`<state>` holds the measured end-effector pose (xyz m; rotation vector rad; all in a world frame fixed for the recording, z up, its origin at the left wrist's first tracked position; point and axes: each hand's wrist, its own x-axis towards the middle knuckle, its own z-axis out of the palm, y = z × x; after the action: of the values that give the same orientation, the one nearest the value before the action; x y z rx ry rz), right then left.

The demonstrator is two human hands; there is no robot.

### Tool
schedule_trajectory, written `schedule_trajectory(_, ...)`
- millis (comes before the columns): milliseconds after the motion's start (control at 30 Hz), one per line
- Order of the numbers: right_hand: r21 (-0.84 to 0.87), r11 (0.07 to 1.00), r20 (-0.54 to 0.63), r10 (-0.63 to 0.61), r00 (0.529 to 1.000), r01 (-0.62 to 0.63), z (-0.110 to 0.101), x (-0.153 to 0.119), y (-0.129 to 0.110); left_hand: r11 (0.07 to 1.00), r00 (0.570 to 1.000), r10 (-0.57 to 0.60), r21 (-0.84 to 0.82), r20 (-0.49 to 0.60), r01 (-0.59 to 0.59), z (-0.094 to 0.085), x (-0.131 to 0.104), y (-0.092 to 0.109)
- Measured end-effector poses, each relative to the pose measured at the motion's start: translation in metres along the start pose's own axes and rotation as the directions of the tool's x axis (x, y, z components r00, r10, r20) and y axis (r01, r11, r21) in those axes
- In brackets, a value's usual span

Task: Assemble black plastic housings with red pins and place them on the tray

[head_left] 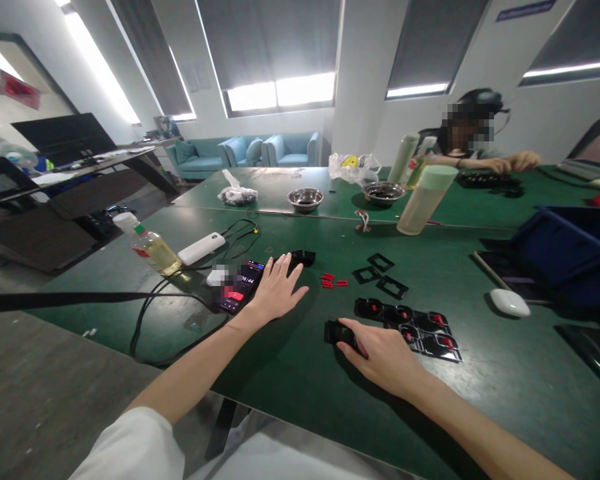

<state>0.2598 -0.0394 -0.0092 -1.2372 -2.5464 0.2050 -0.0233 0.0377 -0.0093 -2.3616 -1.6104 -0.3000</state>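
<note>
My left hand (279,288) lies with its fingers spread beside the right edge of a phone (241,287) with a lit screen. Just beyond its fingertips are small black parts (307,257). My right hand (380,348) grips a black part (334,332) on the green table between thumb and fingers. To its right, black square parts with red pieces (437,320) are set out in rows. Small red pieces (327,281) lie between my hands, and flat black frames (393,287) rest farther back. The underside of the held part is hidden.
On the green table (290,360) stand an oil bottle (155,250), a frosted bottle (423,203) and metal bowls (305,199). A white power bank (201,249) with cables lies left. A white mouse (510,303) and blue bin (570,253) are right. Another person sits across.
</note>
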Motion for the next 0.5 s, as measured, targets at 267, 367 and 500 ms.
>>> schedule_trajectory(267,-0.008,1.0,0.004,-0.006,1.0,0.006,-0.002,-0.0003,-0.0005,1.0,1.0,0.012,0.0,-0.028,-0.012,-0.0022,-0.0002,0.0011)
schedule_trajectory(367,-0.007,1.0,0.002,-0.007,1.0,0.007,-0.0024,0.0001,-0.0012,1.0,0.999,0.014,-0.005,-0.043,-0.015,-0.0034,-0.0003,0.0013)
schedule_trajectory(500,-0.005,1.0,0.008,-0.006,1.0,0.006,-0.0032,0.0013,-0.0023,1.0,0.999,0.017,-0.003,-0.051,-0.017,-0.0041,-0.0007,0.0013)
